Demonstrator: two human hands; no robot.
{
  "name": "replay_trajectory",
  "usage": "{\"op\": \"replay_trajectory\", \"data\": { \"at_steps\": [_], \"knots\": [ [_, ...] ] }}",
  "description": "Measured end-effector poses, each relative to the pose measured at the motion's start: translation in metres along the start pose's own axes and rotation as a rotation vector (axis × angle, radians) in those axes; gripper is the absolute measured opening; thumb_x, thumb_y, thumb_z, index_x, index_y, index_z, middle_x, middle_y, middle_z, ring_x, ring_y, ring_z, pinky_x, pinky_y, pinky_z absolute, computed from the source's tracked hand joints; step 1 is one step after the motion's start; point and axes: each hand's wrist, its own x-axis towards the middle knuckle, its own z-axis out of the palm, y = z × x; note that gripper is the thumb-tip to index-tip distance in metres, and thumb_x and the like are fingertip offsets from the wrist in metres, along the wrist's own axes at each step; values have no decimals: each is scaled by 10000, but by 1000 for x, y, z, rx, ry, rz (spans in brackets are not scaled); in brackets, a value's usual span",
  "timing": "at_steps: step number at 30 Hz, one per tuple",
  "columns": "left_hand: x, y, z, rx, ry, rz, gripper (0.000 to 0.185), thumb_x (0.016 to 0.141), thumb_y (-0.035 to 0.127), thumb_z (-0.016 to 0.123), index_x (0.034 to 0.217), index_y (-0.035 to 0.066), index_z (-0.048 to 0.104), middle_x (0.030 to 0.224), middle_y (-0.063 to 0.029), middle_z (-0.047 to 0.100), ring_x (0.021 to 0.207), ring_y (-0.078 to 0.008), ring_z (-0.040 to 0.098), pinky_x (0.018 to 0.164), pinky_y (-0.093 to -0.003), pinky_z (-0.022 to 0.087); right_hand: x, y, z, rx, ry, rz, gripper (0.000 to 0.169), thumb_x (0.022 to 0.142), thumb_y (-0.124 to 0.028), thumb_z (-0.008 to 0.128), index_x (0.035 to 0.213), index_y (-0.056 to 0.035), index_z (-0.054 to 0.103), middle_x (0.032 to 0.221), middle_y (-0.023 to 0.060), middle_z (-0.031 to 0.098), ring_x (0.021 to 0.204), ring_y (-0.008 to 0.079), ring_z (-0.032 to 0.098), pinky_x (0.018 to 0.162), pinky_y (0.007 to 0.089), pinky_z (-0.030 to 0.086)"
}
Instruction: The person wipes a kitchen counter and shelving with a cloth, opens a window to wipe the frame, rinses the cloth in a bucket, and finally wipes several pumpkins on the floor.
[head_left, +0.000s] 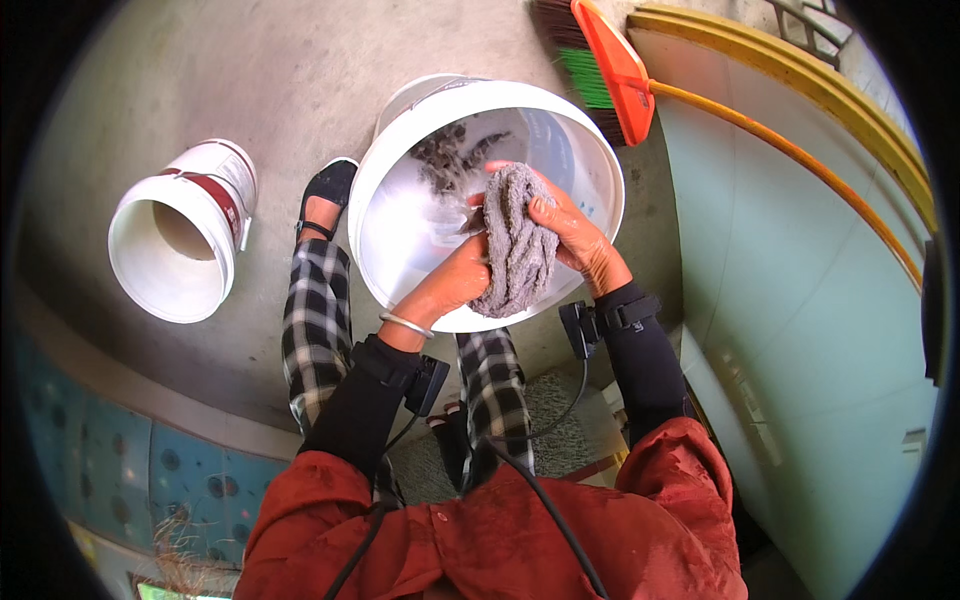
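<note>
Both of my hands grip a bunched, wet grey cloth (519, 247) over a large white plastic bucket (375, 247). My left hand (457, 277) holds the cloth's lower left side, its fingers partly hidden by it. On the right side of the cloth, my right hand (574, 225) presses its thumb on the front, with the other fingers behind. Water with dark clumps of debris (446, 154) shows inside the bucket, beyond the cloth. A silver bangle (406, 325) is on my left wrist.
A smaller white bucket with a red band (171, 262) stands on the concrete floor at the left. An orange broom head (619, 75) with a long handle (787, 154) lies at the upper right, against a pale green panel (787, 285). Cables run from my wrists.
</note>
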Motion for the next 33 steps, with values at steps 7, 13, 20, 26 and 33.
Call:
{"op": "replay_trajectory", "data": {
  "at_steps": [7, 13, 20, 26, 33],
  "knots": [
    [15, -9, -13, -127, 260, -4, 458, 921, 64, 520, 1371, 58, 432, 1305, -128, 514, 1208, -210, 515, 989, -346, 453, -10, 8, 4, -342, 474, -284, 496, 728, 38, 727, 1193, -33, 567, 1074, 36, 620, 1022, 148, 586, 915, 295, 468],
    [7, 18, -13, -732, 227, -85, 521, 976, 447, 498, 1353, 88, 482, 1287, -129, 549, 1142, -237, 571, 962, -379, 482, -30, 22, 40, -771, 477, -532, 434, 653, 27, 778, 1061, -55, 654, 1079, 50, 612, 1023, 204, 582, 906, 330, 463],
    [-3, 26, 0, -687, 270, 1, 412, 897, 161, 642, 1285, 58, 552, 1077, -70, 627, 1008, -177, 607, 884, -312, 504, -38, 56, 82, -935, 364, -643, 356, 626, -4, 817, 917, -53, 618, 932, 107, 565, 859, 296, 562, 760, 365, 487],
    [20, 0, 6, -539, 563, 114, 269, 799, 18, 656, 1068, 12, 642, 927, -58, 656, 850, -150, 634, 801, -278, 519, -22, 67, 57, -725, 880, -616, 231, 754, -56, 769, 872, -20, 574, 832, 71, 549, 781, 189, 544, 704, 303, 458],
    [15, 4, 14, -79, 714, 347, 150, 754, 33, 731, 881, 17, 653, 860, -13, 642, 754, -92, 578, 709, -237, 480, 8, 91, 29, 25, 840, -245, 119, 890, -137, 618, 855, -32, 574, 767, -2, 553, 704, 77, 499, 618, 248, 426]
  ]
}}
